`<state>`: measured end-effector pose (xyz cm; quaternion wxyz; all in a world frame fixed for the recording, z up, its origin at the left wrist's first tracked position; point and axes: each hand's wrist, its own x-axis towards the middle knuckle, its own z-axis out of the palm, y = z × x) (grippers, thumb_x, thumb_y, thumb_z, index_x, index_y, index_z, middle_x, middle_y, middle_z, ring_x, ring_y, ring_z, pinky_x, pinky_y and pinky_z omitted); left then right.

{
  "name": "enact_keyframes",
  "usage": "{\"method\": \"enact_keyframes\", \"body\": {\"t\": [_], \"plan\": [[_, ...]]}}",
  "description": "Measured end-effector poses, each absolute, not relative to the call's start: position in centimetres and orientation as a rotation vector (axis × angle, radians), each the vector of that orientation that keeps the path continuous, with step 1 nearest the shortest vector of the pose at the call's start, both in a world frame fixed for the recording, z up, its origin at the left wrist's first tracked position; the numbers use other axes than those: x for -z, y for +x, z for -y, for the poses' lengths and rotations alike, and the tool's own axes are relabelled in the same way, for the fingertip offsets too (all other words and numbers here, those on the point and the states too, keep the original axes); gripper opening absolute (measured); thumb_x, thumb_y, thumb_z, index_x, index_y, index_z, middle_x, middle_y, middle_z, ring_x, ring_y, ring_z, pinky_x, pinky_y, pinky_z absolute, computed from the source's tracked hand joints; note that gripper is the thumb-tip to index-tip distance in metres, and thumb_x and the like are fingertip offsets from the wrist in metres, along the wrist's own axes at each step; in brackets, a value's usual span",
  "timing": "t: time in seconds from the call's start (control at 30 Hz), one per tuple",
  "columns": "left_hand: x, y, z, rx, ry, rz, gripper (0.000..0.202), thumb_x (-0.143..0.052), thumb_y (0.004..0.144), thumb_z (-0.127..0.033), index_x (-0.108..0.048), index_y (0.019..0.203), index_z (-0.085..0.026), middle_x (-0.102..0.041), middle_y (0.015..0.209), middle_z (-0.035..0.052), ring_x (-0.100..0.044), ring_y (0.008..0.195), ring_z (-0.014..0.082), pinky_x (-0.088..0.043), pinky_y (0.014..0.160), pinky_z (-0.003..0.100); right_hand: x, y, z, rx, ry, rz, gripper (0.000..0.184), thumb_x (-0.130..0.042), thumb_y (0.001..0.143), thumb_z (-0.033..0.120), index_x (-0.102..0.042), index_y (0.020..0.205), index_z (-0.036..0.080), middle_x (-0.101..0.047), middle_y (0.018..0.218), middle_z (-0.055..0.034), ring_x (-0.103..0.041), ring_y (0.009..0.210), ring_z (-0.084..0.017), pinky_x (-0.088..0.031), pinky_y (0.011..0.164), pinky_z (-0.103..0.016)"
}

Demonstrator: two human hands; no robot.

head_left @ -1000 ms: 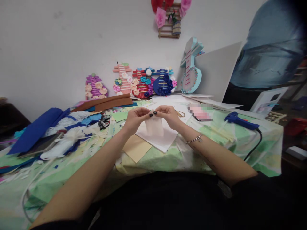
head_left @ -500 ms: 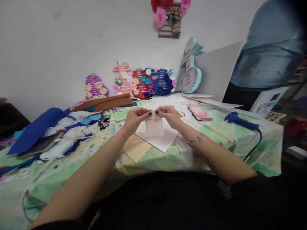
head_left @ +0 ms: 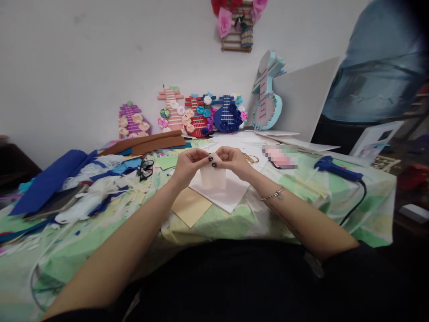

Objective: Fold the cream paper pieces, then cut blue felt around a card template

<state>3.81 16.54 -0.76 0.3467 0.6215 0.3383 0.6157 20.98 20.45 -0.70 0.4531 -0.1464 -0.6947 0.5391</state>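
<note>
My left hand [head_left: 188,166] and my right hand [head_left: 235,163] meet over the table, thumbs almost touching. Between them they pinch the top of a small cream paper piece [head_left: 213,179], whose lower part hangs down. Both sets of fingers are closed on it, and the pinched edge is partly hidden. Beneath it lies a white paper sheet [head_left: 229,197], with a tan paper square [head_left: 191,208] beside it toward my left. A gold ring-like pair of handles [head_left: 253,158], possibly of scissors, shows behind my right hand.
A blue glue gun [head_left: 338,170] with a black cord lies to the right, near a phone [head_left: 283,158]. Blue sheets [head_left: 50,183], white strips and black-handled scissors [head_left: 146,170] crowd the left. Several decorated paper instruments [head_left: 228,114] lean against the wall behind.
The cream paper has shifted slightly left and its top now stands as a point between my fingers. My right thumb has moved a little left and down.
</note>
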Motion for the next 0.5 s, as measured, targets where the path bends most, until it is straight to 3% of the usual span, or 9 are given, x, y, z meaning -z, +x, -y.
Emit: {"method": "enact_keyframes", "body": {"t": [0.5], "plan": [[0.73, 4.21, -16.08, -1.537, 1.652, -0.863, 0.027, -0.082, 0.061, -0.032, -0.067, 0.075, -0.014, -0.068, 0.074, 0.0025, -0.061, 0.065, 0.0125, -0.048, 0.065, 0.025, 0.46, 20.94, -20.24, -1.219, -0.329, 1.694, 0.032, -0.075, 0.065, 0.041, -0.059, 0.072, 0.015, -0.060, 0.066, 0.0007, -0.052, 0.060, -0.010, -0.040, 0.057, -0.023]]}}
